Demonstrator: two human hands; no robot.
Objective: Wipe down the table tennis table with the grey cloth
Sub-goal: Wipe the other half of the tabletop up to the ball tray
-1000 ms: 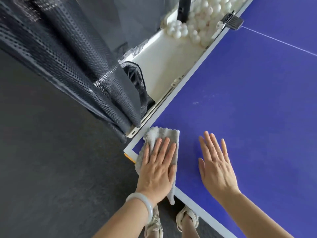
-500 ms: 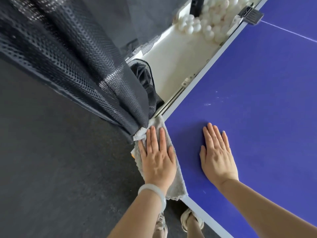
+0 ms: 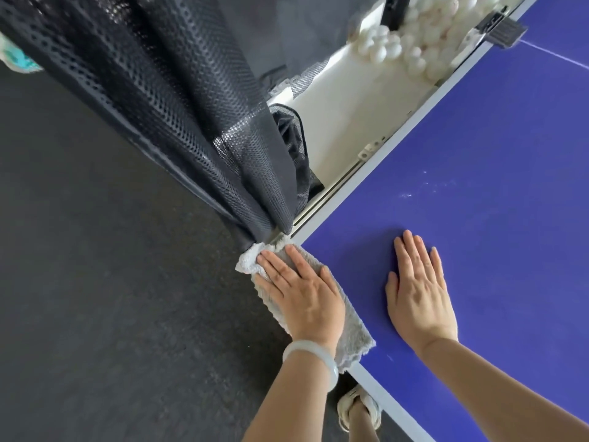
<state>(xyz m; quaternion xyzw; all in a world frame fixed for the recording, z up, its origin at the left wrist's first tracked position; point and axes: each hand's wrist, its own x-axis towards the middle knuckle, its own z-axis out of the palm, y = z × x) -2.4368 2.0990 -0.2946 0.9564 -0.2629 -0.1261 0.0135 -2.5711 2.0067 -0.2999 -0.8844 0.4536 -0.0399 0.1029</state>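
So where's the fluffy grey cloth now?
Head view, lower centre: the cloth covers the blue table's left corner, under the flat left hand, beside the black mesh netting.

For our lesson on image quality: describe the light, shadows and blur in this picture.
Head view: soft, even light without glare; a faint shadow lies on the table beside the right hand; the balls at the top look washed-out and blurred.

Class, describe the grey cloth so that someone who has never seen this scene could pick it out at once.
Find the big blue table tennis table and follow its pale edge to the corner beside the black mesh netting. There the left hand presses flat on the grey cloth, draped over that edge. It alone is soft and fluffy; the right hand rests on bare blue.
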